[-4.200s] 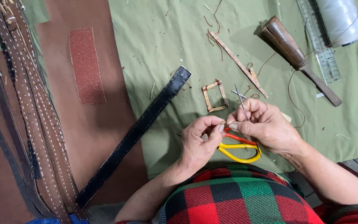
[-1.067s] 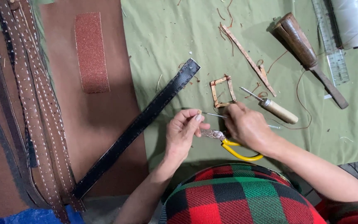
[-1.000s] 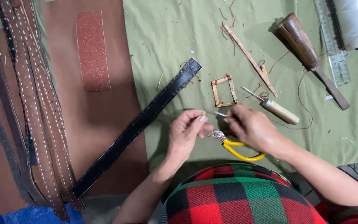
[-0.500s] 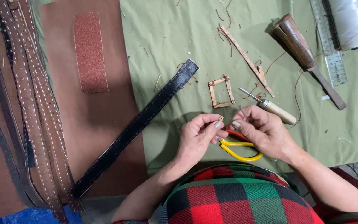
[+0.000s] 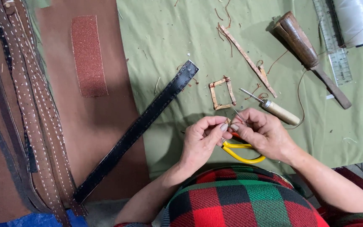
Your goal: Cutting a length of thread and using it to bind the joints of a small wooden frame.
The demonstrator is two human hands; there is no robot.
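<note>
Far left of the table there was a pile of stitched straps (image 5: 30, 109), then a rusty-red sandpaper strip (image 5: 89, 54) on the brown leather sheet (image 5: 106, 126). A black belt (image 5: 137, 130) ran diagonally from the near-left up onto the green cloth (image 5: 169, 42).

The left hand (image 5: 200, 141) and right hand (image 5: 265, 134) met fingertip to fingertip over the near edge, both pinched shut on something tiny. The right looked to be gripping a needle (image 5: 239, 116), its long axis angled up and away toward the small leather frame (image 5: 222, 93); the left closed on what I'd guess was thread, too fine to tell. Yellow snips (image 5: 242, 151) lay just under the hands, the awl (image 5: 274, 108) just beside the right.

Half a second back it was much the same pinch; about a second before, the hands were slightly apart.

Farther right: mallet (image 5: 307, 52), ruler (image 5: 335, 46), white spool (image 5: 356, 21).
</note>
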